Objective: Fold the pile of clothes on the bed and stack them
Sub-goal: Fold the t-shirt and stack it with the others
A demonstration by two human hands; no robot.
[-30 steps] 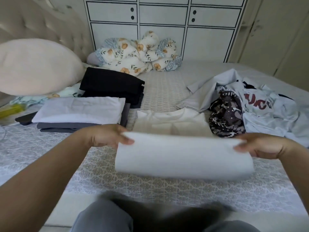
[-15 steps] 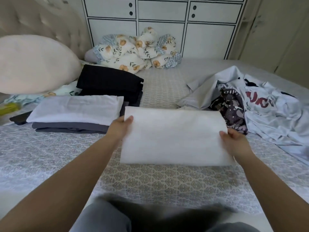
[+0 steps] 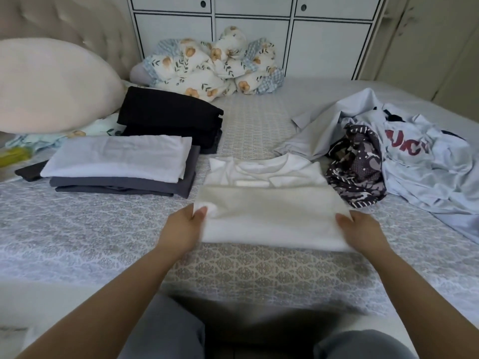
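A white shirt (image 3: 269,218) lies in front of me on the bed, its lower half doubled over and its collar showing at the far side. My left hand (image 3: 185,229) pinches the fold's left corner. My right hand (image 3: 363,230) grips the fold's right end. To the left sits a folded stack with a white garment (image 3: 116,158) on top of grey ones (image 3: 124,185). Behind it rests a folded black stack (image 3: 171,115). On the right lies the unfolded pile: pale blue clothes (image 3: 427,177) and a dark patterned piece (image 3: 357,167).
The patterned bed cover (image 3: 77,229) spreads around the shirt. A large cream pillow (image 3: 51,86) sits at the far left, a crumpled floral blanket (image 3: 212,63) against the white cabinet (image 3: 259,35) at the back. A yellow object (image 3: 13,155) lies at the left edge.
The fold was lifted toward me a second ago, then swung forward over the shirt. Now it sits lower and nearer, leaving the collar uncovered, with both hands still on its ends.
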